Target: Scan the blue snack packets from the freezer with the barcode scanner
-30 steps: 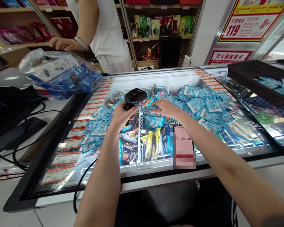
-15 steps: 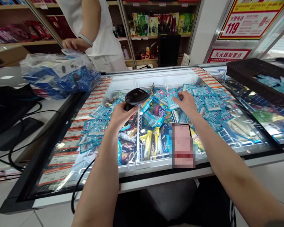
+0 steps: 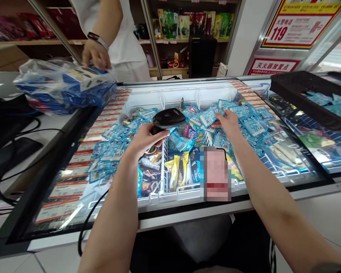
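My left hand (image 3: 147, 141) is wrapped round the handle of a black barcode scanner (image 3: 169, 117), its head pointing right over the chest freezer. Between the thumb and fingers of my right hand (image 3: 226, 123) is a small light-blue packet (image 3: 209, 115), its printed back with a barcode label facing up. Similar blue packets (image 3: 254, 123) lie in a loose pile on the glass to the right. Another group of blue packets (image 3: 109, 153) is spread on the left. Under the scanner, wire baskets hold wrapped ice creams (image 3: 179, 170) in yellow and dark wrappers.
A phone (image 3: 217, 174) with a blurred screen lies at the freezer's front edge (image 3: 193, 213). A brown basket (image 3: 309, 96) with blue packets stands at right. Across the freezer, a person's hand (image 3: 96, 55) touches a plastic-wrapped blue bundle (image 3: 71, 87). Black cables (image 3: 8, 185) run at left.
My right hand has lifted the blue packet slightly and tilted it. The scanner has shifted a little right toward it. The other person's hand has moved right and down on the bundle.
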`<state>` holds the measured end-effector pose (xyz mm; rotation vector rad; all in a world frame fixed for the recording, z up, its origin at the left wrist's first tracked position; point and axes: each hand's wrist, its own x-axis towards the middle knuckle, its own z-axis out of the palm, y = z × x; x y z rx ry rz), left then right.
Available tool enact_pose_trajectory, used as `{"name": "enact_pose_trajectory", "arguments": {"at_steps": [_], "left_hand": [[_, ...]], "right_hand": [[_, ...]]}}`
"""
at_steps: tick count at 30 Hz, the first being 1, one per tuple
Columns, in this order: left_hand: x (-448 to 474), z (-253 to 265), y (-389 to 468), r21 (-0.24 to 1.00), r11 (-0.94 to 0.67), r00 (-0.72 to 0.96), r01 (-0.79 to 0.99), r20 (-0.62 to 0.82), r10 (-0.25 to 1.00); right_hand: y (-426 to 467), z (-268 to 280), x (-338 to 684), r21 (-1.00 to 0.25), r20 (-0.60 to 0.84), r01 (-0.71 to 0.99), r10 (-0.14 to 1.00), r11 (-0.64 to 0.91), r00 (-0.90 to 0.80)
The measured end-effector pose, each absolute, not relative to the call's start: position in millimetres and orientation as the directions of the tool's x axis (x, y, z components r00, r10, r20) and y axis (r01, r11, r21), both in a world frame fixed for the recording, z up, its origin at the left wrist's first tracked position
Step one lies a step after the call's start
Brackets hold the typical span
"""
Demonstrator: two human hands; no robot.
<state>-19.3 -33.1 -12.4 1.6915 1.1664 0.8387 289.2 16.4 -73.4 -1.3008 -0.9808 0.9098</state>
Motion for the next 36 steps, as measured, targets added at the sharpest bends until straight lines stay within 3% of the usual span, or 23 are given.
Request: {"name": "enact_pose_trajectory", "arguments": {"at_steps": [12,36], "left_hand": [[-13.1,-7.9,-40.1,0.892,-0.195,0.408,0.407,0.013,0.913],[-13.1,-4.1,-40.4,0.876,-0.211,0.457,0.434,-0.012,0.889]], "right_hand": [[11.1,-67.0,283.5,-0.997,0.028,-0.059,0.938,0.051,0.345],[12.1,-70.6,285.2,-0.999,0.041,-0.003,0.948,0.044,0.317]]}}
